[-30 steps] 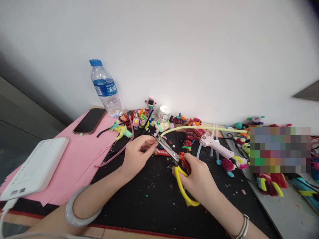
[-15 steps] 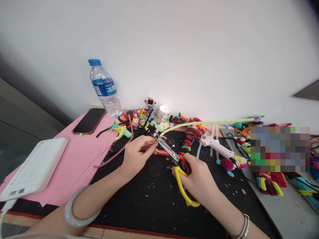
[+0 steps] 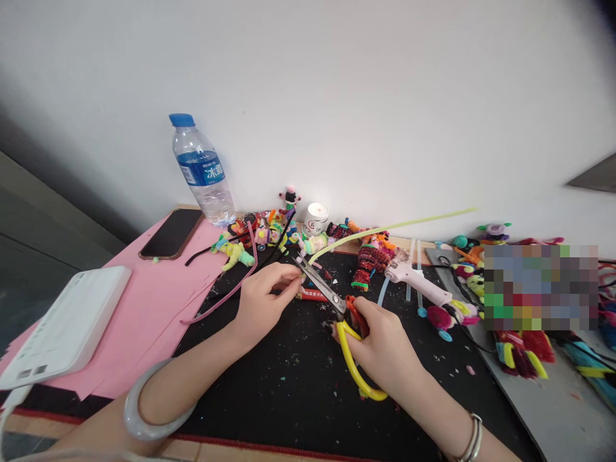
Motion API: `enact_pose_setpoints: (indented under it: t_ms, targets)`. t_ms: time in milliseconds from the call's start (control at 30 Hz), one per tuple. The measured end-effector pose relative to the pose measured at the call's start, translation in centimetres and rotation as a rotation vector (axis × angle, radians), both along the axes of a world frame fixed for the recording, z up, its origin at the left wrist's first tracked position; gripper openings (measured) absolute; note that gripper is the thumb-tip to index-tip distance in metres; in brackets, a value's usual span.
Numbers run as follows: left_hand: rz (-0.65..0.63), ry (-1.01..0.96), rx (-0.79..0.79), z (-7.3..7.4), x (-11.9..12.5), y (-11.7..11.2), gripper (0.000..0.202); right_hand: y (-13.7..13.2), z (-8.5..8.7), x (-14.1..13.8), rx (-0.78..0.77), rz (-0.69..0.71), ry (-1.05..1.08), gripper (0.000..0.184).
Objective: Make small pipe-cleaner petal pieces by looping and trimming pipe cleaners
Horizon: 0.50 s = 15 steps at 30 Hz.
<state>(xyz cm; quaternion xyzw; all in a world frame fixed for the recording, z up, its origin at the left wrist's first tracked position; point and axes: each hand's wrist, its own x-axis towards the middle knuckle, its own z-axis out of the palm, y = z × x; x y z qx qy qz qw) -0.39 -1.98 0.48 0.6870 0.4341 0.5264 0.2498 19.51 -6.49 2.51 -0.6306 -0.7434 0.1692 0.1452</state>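
My left hand (image 3: 265, 300) is pinched on one end of a long light-green pipe cleaner (image 3: 392, 226), which slants up to the right above the table. My right hand (image 3: 385, 350) is closed around the yellow and red handles of a pair of scissors (image 3: 337, 308). The scissor blades point up-left and meet the pipe cleaner right beside my left fingertips. Both hands are over a black mat (image 3: 298, 385) speckled with small cuttings.
A water bottle (image 3: 201, 172), a phone (image 3: 172, 233) on pink paper (image 3: 139, 308) and a white box (image 3: 67, 327) are at the left. Small pipe-cleaner figures (image 3: 269, 234), a lit candle (image 3: 316, 219) and a pink glue gun (image 3: 416, 282) lie behind the hands.
The free end of the green pipe cleaner has swung upward, from lying low over the glue gun to slanting up toward the wall. Both hands have stayed almost in place.
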Motion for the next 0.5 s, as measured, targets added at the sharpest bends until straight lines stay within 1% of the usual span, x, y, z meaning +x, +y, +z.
enact_pose_setpoints:
  t_ms: [500]
  targets:
    - [0.008, 0.009, -0.002, -0.14, 0.07, 0.02, 0.006, 0.08, -0.02, 0.14, 0.009, 0.010, -0.016, 0.035]
